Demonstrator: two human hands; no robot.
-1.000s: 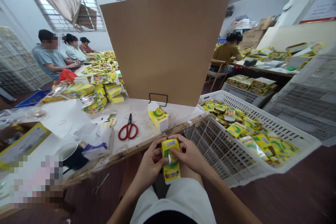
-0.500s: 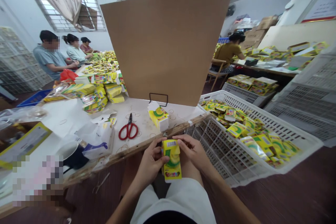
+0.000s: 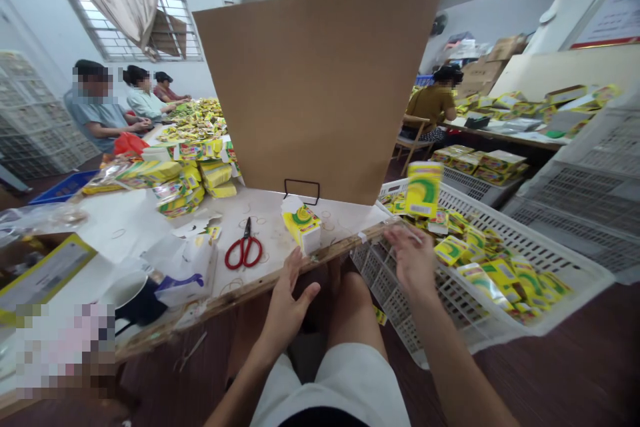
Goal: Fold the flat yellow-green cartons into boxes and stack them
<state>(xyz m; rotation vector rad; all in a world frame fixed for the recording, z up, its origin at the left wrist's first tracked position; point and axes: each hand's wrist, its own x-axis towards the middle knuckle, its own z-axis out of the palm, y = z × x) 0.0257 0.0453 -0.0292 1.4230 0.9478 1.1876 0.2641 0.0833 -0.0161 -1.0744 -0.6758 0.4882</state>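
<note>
A small yellow-and-green carton point(image 3: 424, 188) is in the air over the near left part of a white plastic crate point(image 3: 550, 243), apart from my hand. Just below it, at the crate's rim, is my right hand point(image 3: 413, 257), open and slightly blurred, with nothing in it. My left hand point(image 3: 290, 303) is open too, thumb spread, its fingertips close to the table edge. Nearest to those fingertips stands a stack of flat yellow cartons point(image 3: 303, 223) with white sides. Many yellow cartons point(image 3: 493, 273) lie loose inside the crate.
Red-handled scissors point(image 3: 244, 247) lie on the table, left of the stack. A large cardboard sheet point(image 3: 320, 93) stands upright behind on a black wire stand. A dark mug point(image 3: 135, 300) and bundled cartons point(image 3: 180, 193) are at left. Several people sit working farther off.
The carton has left both hands and moved up and right to above the crate. My right hand has swung right to the crate; my left hand has opened, its fingers pointing to the stack.
</note>
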